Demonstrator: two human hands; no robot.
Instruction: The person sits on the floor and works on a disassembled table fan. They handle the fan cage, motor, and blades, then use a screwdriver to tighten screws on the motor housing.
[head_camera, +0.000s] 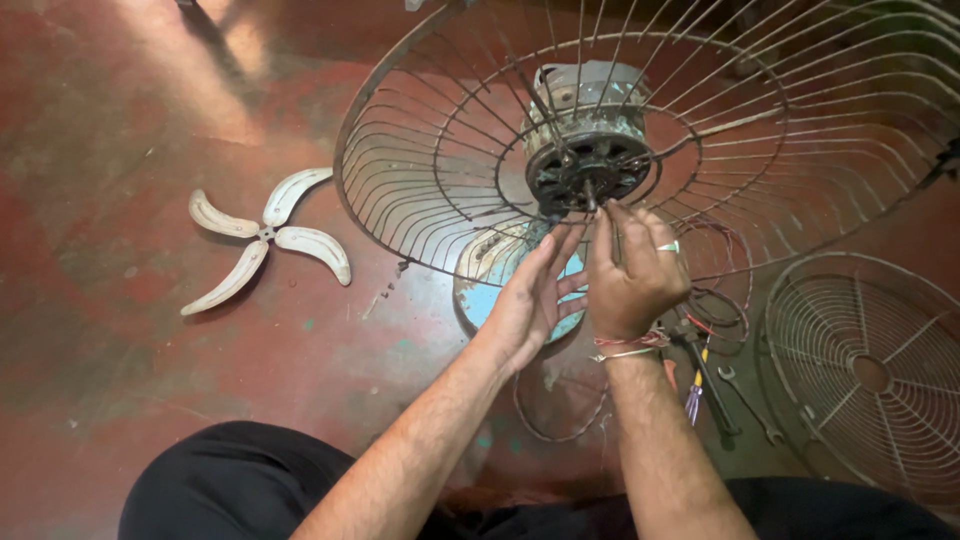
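An old pedestal fan lies on a red floor, its rusty rear wire guard (400, 190) facing up around the round motor (585, 150). My right hand (632, 275) is closed around a thin tool, likely a screwdriver (614, 240), whose tip meets the front of the motor hub. My left hand (530, 300) is spread open just below the motor, fingers reaching through the guard wires, holding nothing. The fan's pale blue base (480, 290) shows behind my left hand.
A cream four-blade fan propeller (265, 238) lies on the floor to the left. The detached front wire guard (865, 375) rests at the right. A wrench (748, 403), pliers (712, 385) and loose wires (720, 300) lie between it and my right arm.
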